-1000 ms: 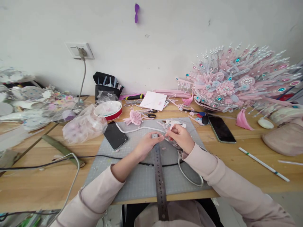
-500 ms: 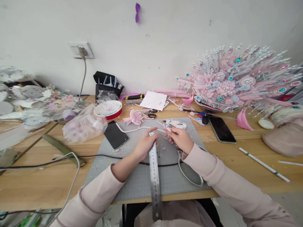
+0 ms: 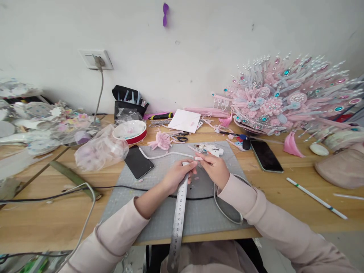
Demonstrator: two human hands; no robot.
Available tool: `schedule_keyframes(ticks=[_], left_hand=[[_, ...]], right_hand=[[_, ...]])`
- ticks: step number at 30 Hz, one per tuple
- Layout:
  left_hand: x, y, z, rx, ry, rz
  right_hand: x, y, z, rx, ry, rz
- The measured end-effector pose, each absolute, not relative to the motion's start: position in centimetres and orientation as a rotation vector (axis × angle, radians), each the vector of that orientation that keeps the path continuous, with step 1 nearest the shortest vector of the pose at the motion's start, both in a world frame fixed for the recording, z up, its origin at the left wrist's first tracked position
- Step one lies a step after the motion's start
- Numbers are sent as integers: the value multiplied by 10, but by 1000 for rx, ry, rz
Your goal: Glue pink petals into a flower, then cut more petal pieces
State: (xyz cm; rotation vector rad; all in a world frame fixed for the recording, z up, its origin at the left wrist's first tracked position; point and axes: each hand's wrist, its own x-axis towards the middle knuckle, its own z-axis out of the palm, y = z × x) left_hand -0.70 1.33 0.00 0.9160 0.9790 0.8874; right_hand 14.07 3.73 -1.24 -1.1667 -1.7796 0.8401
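My left hand [image 3: 179, 173] is closed round the upper end of a steel ruler [image 3: 178, 212], which slants down past the table edge toward my lap. My right hand [image 3: 214, 167] is pinched, its thumb and forefinger meeting my left fingertips over the grey cutting mat [image 3: 159, 223]. Something small and pale shows at that pinch, too small to name. A thin white strip [image 3: 166, 153] runs along the mat to just behind my fingers. Past my right hand lies a white hot glue gun [image 3: 214, 150].
A phone [image 3: 139, 162] lies on the mat's left, another phone [image 3: 266, 156] right of it. Scissors [image 3: 182, 138] and a pink fluffy flower [image 3: 162, 141] lie behind. A beaded pink headdress [image 3: 273, 98] stands back right. A black cable [image 3: 119, 186] crosses the mat.
The ruler's lower end has swung to the left. My hands have come together at the fingertips, and my right hand has moved slightly left and down.
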Motion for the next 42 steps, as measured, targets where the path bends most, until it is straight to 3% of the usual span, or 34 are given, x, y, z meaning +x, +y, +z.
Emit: schedule_keyframes(ticks=[11,14,23,29,32,36,42], left_hand=[[-6,15,0,784,1087,1040],[-8,20,-5,697,1084,1150],[-9,20,-4,643,1068,1151],[-15,24,2,864,1170,1161],[-33,35,7,1231,1402,1232],[-59,44,13,1753,1843,927],[-54,42,11,1828,1689,986]], right_hand=[[138,43,-10,-1194,-1253,1389],[136,38,-11,-1246,-1342,1474],[123,10,2,-1200,-2081,1060],[117,10,-6,-1113,-1827,1594],[117,9,-7,-1087,-1763,1592],[119,12,-5,-1082,-1688,1547],[122,17,-6,-1084,-1548,1594]])
